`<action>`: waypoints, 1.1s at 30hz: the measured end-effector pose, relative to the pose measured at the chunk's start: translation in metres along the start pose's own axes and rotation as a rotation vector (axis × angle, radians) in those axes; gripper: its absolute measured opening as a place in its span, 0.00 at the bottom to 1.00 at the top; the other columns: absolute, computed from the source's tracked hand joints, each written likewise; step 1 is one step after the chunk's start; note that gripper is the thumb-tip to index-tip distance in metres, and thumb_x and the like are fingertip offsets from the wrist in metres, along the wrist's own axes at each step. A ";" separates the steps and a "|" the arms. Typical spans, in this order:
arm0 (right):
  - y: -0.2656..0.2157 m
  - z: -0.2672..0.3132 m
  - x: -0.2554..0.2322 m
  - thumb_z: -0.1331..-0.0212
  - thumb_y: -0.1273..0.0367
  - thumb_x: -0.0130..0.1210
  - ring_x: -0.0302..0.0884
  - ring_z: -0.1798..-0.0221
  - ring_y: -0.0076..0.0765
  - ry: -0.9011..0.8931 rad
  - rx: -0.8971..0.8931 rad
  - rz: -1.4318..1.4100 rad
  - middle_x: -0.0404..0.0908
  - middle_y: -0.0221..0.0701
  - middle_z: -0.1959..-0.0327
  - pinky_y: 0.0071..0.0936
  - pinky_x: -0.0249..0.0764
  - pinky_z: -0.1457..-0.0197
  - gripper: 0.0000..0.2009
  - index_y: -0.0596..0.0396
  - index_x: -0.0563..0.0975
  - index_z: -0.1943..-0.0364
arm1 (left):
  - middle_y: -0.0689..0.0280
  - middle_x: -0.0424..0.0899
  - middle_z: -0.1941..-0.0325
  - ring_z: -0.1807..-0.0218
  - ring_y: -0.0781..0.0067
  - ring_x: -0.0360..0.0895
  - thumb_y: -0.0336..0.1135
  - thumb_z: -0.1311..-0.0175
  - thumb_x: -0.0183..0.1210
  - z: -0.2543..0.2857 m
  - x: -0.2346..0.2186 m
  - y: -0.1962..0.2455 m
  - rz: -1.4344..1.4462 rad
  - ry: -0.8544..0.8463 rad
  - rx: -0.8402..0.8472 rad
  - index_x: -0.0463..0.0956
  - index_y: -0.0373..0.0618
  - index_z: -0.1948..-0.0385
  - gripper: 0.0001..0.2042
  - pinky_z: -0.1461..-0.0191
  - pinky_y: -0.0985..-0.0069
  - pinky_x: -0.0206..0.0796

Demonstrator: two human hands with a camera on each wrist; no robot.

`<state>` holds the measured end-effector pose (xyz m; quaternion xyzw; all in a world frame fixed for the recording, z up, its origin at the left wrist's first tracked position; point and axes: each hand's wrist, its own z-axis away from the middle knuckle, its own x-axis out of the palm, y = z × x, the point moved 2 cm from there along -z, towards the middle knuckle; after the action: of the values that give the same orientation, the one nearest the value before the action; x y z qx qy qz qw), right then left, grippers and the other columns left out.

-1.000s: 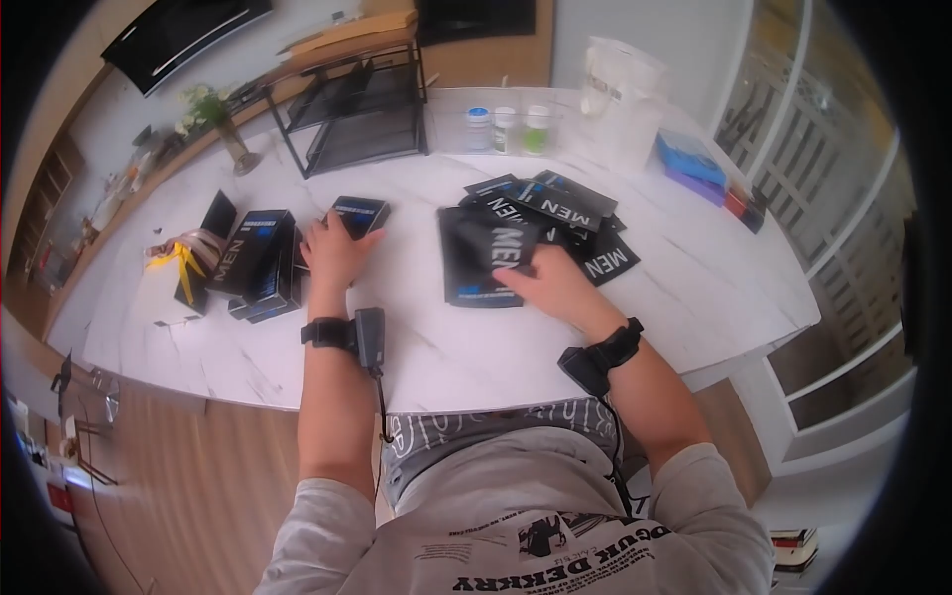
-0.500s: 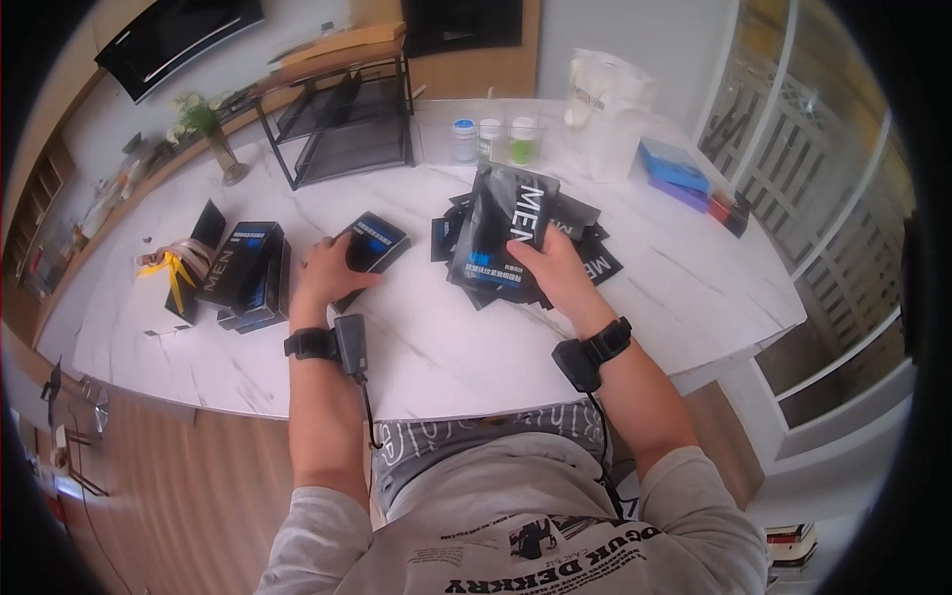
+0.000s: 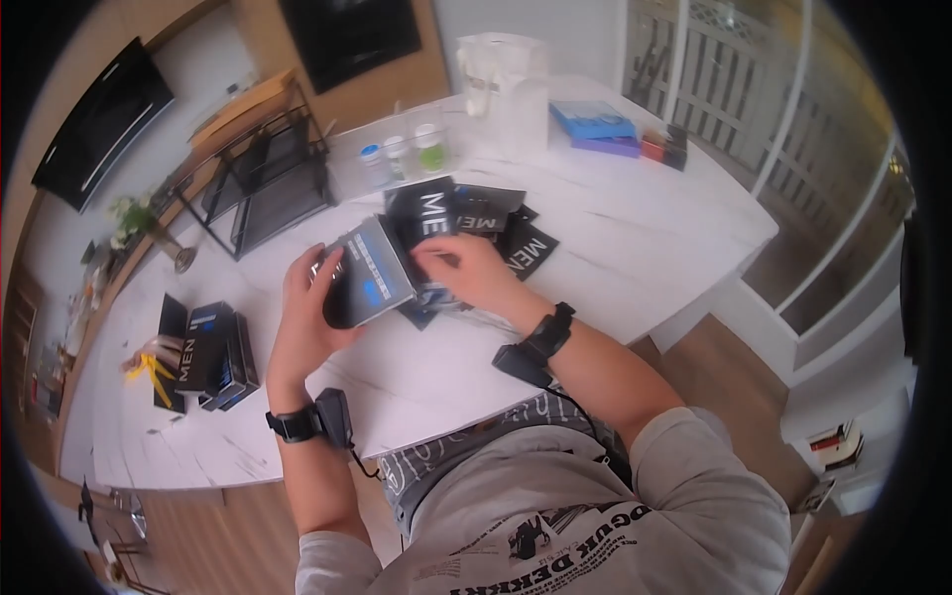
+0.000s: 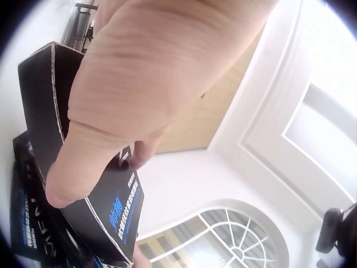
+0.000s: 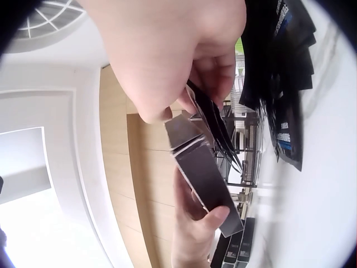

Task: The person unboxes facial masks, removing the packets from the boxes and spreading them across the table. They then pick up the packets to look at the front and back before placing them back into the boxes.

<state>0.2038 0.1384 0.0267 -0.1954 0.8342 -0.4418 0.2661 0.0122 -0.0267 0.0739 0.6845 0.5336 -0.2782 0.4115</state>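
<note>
My left hand (image 3: 307,317) grips a black box (image 3: 372,278) with blue lettering, tilted up over the table, its thumb and fingers on opposite sides. In the right wrist view, an end flap (image 5: 183,131) of the box stands out close to my right thumb. My right hand (image 3: 481,273) pinches a thin black sachet (image 5: 212,117) beside that end of the box. More black sachets (image 3: 481,208) marked MEN lie fanned in a pile just behind and right of the hand. The left wrist view shows the box face (image 4: 114,215) under the left thumb.
Several similar black boxes (image 3: 223,362) are grouped at the left, beside a bundle with a yellow ribbon (image 3: 149,365). Farther back stand a black mesh rack (image 3: 278,183), lidded bottles (image 3: 428,149), a white bag (image 3: 511,94) and blue boxes (image 3: 593,121).
The left hand has lifted the black box off the table and brought it right, toward the sachets. The right hand has turned inward to meet the box's end. The head view has swung.
</note>
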 end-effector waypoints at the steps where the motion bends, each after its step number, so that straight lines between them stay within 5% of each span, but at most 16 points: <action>1: 0.003 0.000 0.002 0.40 0.63 0.61 0.81 0.69 0.35 -0.001 0.002 -0.010 0.84 0.40 0.67 0.28 0.75 0.63 0.13 0.57 0.83 0.57 | 0.56 0.61 0.29 0.30 0.48 0.59 0.28 0.72 0.75 -0.002 0.002 0.008 -0.039 -0.008 0.013 0.64 0.51 0.32 0.51 0.29 0.59 0.59; 5: -0.011 0.000 -0.004 0.39 0.60 0.62 0.83 0.65 0.32 -0.057 0.186 -0.108 0.86 0.40 0.64 0.27 0.77 0.59 0.17 0.61 0.82 0.55 | 0.56 0.62 0.30 0.30 0.49 0.60 0.27 0.72 0.75 -0.003 0.005 0.022 -0.126 0.018 0.055 0.67 0.51 0.34 0.49 0.30 0.59 0.60; 12: 0.016 -0.006 -0.001 0.41 0.57 0.64 0.84 0.63 0.35 -0.124 0.074 -0.059 0.85 0.43 0.63 0.28 0.78 0.58 0.21 0.63 0.82 0.55 | 0.57 0.63 0.31 0.30 0.47 0.59 0.27 0.72 0.75 -0.001 0.009 0.026 -0.155 0.016 0.028 0.68 0.50 0.35 0.48 0.30 0.58 0.59; 19: 0.009 -0.003 0.002 0.41 0.65 0.59 0.84 0.64 0.33 0.001 0.102 0.117 0.84 0.42 0.67 0.28 0.77 0.57 0.15 0.61 0.81 0.55 | 0.56 0.62 0.30 0.30 0.47 0.59 0.28 0.72 0.75 -0.002 0.015 0.021 -0.173 0.033 0.042 0.67 0.51 0.34 0.49 0.29 0.57 0.58; 22: 0.015 -0.007 -0.007 0.39 0.67 0.56 0.82 0.65 0.29 -0.116 0.280 -0.021 0.84 0.40 0.69 0.27 0.76 0.58 0.14 0.63 0.80 0.55 | 0.57 0.60 0.29 0.29 0.49 0.59 0.31 0.71 0.76 0.001 0.016 0.011 -0.002 0.016 0.013 0.64 0.51 0.32 0.51 0.28 0.59 0.57; 27: 0.019 -0.007 -0.003 0.36 0.67 0.56 0.81 0.58 0.29 -0.004 0.082 -0.232 0.86 0.38 0.62 0.26 0.75 0.52 0.13 0.61 0.81 0.55 | 0.58 0.57 0.29 0.28 0.56 0.59 0.34 0.68 0.77 0.001 0.015 -0.005 0.445 -0.004 -0.012 0.58 0.49 0.29 0.54 0.25 0.66 0.54; 30: 0.018 -0.007 -0.003 0.37 0.66 0.57 0.83 0.56 0.37 0.063 0.034 -0.091 0.85 0.44 0.59 0.29 0.75 0.50 0.12 0.56 0.82 0.54 | 0.58 0.57 0.29 0.28 0.56 0.60 0.33 0.67 0.77 0.001 0.014 -0.009 0.348 0.007 -0.002 0.59 0.48 0.29 0.53 0.26 0.65 0.55; 33: 0.018 -0.009 -0.016 0.35 0.69 0.54 0.81 0.59 0.43 0.413 -0.035 0.031 0.84 0.42 0.61 0.32 0.75 0.52 0.11 0.53 0.82 0.52 | 0.57 0.58 0.29 0.29 0.52 0.59 0.32 0.66 0.76 0.004 0.012 -0.018 0.269 0.044 -0.081 0.60 0.50 0.30 0.51 0.27 0.63 0.56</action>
<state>0.2090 0.1627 0.0196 -0.0924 0.8815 -0.4536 0.0926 -0.0013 -0.0227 0.0575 0.7386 0.4569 -0.1836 0.4604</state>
